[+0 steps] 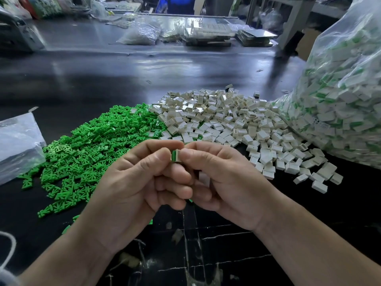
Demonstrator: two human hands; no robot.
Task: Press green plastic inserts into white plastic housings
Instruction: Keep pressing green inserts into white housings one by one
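Head view, catalogued left to right.

1. Clear plastic bag (18,145): lying crumpled at the left edge of the dark worktop (103,79).
2. White cord (9,250): curling in at the lower-left corner.
3. Heap of green inserts (86,149): spreading across the worktop just beside that bag, its near edge running under the left hand.
4. Left hand (140,182): hovering above the worktop, thumb and forefinger pinching the held housing from its left side, the other fingers curling into the palm.
5. Held housing (176,155): a white housing with a green insert showing in its open face, sitting between the fingertips of both hands, raised off the worktop.
6. Right hand (222,182): pinching the same piece from its right side, the lower fingers curling inward. A spare white piece (204,178) is showing against this palm; whether it is being gripped cannot be told.
7. Heap of white housings (226,120): touching the green heap on its left and spilling rightward.
8. Large clear bag (340,96): bulging with white-and-green pieces at the right edge, the white heap touching its base.
9. Far side of the worktop: a small clear bag (142,34) lying beside stacked trays (208,36).
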